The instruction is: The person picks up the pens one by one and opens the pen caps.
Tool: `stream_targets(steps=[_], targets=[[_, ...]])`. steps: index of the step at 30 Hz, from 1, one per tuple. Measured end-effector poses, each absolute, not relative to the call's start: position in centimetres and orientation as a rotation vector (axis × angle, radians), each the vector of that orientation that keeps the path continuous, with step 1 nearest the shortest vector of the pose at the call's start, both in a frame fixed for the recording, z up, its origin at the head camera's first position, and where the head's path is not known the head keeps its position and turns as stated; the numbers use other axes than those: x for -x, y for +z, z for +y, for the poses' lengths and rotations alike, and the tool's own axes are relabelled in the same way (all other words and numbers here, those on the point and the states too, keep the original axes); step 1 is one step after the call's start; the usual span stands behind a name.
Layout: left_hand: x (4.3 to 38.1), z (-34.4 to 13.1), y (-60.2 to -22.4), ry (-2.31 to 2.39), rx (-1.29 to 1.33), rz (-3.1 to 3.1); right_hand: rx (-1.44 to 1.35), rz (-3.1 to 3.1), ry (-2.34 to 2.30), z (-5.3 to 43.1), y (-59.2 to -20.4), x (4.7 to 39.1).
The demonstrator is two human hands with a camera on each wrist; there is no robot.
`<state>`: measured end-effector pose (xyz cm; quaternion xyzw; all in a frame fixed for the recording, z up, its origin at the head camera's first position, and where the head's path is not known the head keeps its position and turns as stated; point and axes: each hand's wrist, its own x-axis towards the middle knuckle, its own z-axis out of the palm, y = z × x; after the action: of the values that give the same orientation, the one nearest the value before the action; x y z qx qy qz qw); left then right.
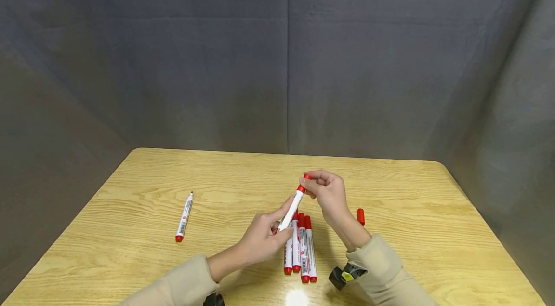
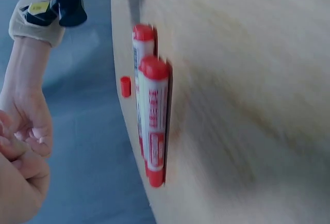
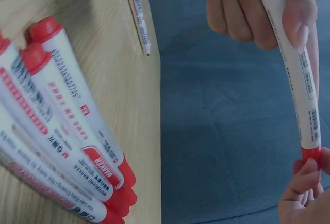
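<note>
My left hand (image 1: 262, 233) grips the white barrel of a red whiteboard marker (image 1: 291, 210), which tilts up to the right above the table. At its upper end, my right hand (image 1: 333, 196) pinches the red cap (image 1: 307, 177) between thumb and fingers. The right wrist view shows this cap (image 3: 311, 154) against the barrel. Below the hands, several capped red markers (image 1: 305, 260) lie side by side on the wood. In the left wrist view both hands are at the left edge, and the held marker is hidden there.
An uncapped marker (image 1: 184, 218) lies alone at the left of the table (image 1: 130, 258), its tip pointing away. A loose red cap (image 1: 361, 216) is right of my right forearm. Dark grey cloth (image 1: 217, 79) hangs behind the table and at its sides.
</note>
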<state>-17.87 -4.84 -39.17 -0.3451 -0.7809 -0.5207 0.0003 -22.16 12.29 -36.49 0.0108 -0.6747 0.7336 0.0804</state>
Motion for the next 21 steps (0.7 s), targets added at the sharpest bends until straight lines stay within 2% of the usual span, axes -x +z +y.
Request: stream_targets(steps=[9, 21], targets=[[18.5, -5.3, -39.4, -1.105, 1.158, -2.285, -0.028, -2.084, 2.256, 12.5, -36.2, 22.0], [18.2, -5.1, -39.1, -1.361, 1.270, -2.266, -0.070, -1.995, 2.370, 13.0, -35.3, 21.7]])
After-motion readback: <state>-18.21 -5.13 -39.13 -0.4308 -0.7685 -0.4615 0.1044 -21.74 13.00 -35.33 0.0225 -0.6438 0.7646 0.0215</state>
